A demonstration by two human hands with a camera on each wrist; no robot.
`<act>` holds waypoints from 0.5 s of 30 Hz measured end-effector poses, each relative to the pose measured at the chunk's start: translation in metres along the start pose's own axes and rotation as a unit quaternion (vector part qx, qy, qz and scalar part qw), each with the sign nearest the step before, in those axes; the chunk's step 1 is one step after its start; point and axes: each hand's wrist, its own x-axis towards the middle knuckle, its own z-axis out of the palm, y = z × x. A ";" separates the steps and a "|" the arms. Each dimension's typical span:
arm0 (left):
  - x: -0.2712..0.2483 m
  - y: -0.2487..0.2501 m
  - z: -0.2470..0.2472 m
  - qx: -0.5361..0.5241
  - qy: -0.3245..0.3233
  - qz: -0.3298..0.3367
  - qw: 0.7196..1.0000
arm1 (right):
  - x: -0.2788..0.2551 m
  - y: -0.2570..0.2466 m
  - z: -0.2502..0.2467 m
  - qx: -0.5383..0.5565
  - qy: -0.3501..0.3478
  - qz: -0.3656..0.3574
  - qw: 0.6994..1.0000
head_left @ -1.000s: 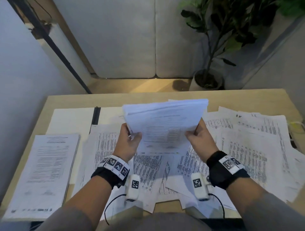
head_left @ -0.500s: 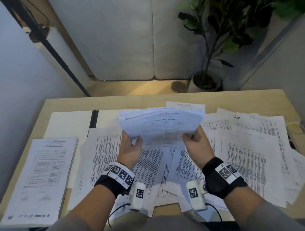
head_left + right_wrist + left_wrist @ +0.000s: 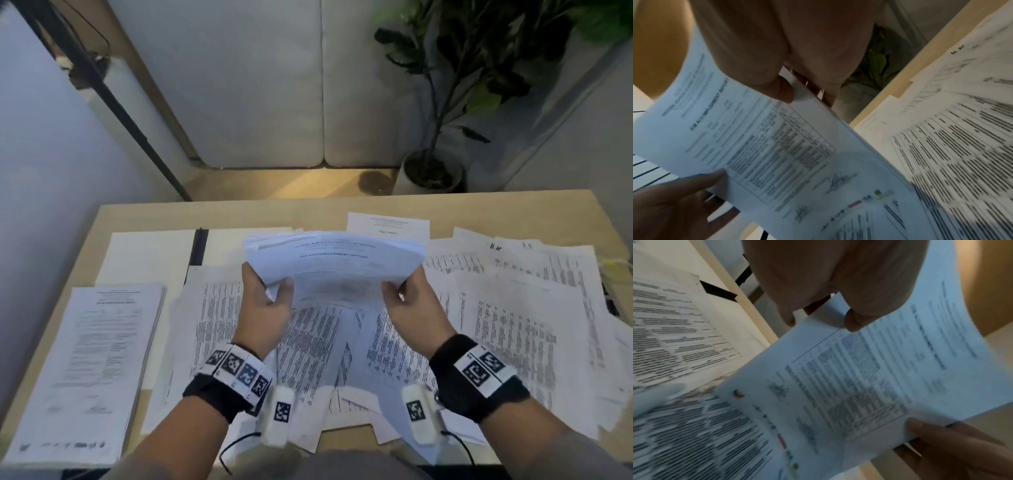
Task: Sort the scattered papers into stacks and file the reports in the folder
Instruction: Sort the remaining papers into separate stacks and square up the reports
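A thick bundle of report sheets hangs tilted above the middle of the table, its top page headed as an accomplishment report. My left hand grips its left edge, thumb on top and fingers beneath. My right hand grips the right edge the same way. In the left wrist view the bundle shows a table and signatures, as does the bundle in the right wrist view. Under my hands lie scattered printed sheets. An open cream folder with a black spine lies at the back left.
A neat stack of reports lies at the table's left edge. A single sheet sits behind the held bundle. The wooden table is bare along its far edge. A potted plant stands on the floor beyond.
Both hands have lowered the bundle and tipped it flatter, away from me. The single sheet behind it has come into sight.
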 end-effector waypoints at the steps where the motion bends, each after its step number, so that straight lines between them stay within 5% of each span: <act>1: -0.001 0.010 -0.003 -0.014 0.017 0.018 1.000 | -0.003 -0.006 -0.003 -0.004 0.013 -0.012 1.000; 5: -0.005 0.047 -0.018 0.005 0.054 0.180 0.982 | -0.008 -0.029 -0.010 -0.099 0.069 -0.131 0.984; 8: -0.007 0.063 -0.025 0.149 0.033 0.273 0.950 | -0.002 -0.032 -0.013 -0.188 0.087 -0.255 0.944; 11: -0.007 0.070 -0.028 0.259 0.024 0.296 0.919 | 0.001 -0.033 -0.015 -0.218 0.083 -0.256 0.938; 15: -0.006 0.069 -0.028 0.247 0.041 0.277 0.928 | 0.000 -0.035 -0.011 -0.204 0.095 -0.242 0.944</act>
